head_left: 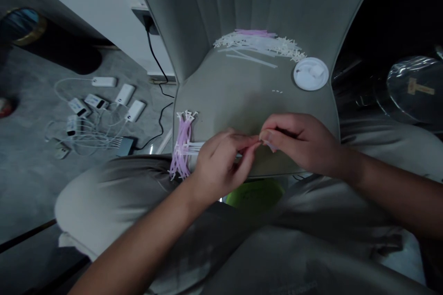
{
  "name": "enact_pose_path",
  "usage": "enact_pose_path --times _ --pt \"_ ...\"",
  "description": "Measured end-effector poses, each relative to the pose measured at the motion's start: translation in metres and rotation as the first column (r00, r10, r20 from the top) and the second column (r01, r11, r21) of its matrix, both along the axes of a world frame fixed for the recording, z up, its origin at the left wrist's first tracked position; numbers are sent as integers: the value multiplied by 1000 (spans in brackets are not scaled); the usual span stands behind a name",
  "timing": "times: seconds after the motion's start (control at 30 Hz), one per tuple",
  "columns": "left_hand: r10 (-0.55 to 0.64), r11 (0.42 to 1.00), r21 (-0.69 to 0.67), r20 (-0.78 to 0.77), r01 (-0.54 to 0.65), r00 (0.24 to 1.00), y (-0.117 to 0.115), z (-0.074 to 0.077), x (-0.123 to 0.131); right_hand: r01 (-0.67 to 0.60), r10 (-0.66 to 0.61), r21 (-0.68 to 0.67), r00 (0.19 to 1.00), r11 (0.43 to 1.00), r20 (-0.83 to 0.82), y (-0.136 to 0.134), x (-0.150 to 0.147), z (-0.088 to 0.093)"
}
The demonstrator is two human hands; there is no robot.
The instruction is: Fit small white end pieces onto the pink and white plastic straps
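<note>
Over the front of a grey chair seat (235, 97), my left hand (223, 161) and my right hand (297, 140) meet with pinched fingertips. A small pale purple piece (271, 146) shows beneath my right fingers; its full shape is hidden. Whatever my left fingertips pinch is too small to make out. Left of my left hand lies a bundle of purple strips (182, 145) with white ends. White strips (194, 148) cross that bundle and run behind my left hand. Farther back rests a pile of white strips (256, 44) with knobby ends, several purple strips (256, 33) behind it.
A round white dish (310, 74) with small pieces stands at the seat's right edge. Tiny white bits (277, 91) lie nearby. White devices (125, 94) and tangled cables cover the floor at left. A green container (256, 193) shows below the seat's front edge.
</note>
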State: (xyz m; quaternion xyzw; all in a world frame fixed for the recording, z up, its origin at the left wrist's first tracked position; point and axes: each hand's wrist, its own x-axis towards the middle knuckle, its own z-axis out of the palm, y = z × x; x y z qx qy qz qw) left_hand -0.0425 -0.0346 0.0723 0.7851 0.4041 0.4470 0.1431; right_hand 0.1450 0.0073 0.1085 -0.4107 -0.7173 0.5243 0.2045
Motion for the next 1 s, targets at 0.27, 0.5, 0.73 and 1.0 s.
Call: enact_pose_path --times 0.27,0.5,0.73,1.0 --pt "56 998 -26 -16 -56 998 6 5 2 74 -74 -3 997 997 -19 2 1 -1" --pt "52 998 -38 41 -51 998 7 4 3 68 -69 -24 997 997 -30 -2 -1 -3" --pt "58 998 -45 94 -54 994 6 1 5 76 -76 -4 997 997 -17 -1 -2 -4" --pt "42 994 -105 204 -21 978 4 -2 6 78 -78 10 997 997 -9 -2 -3 1"
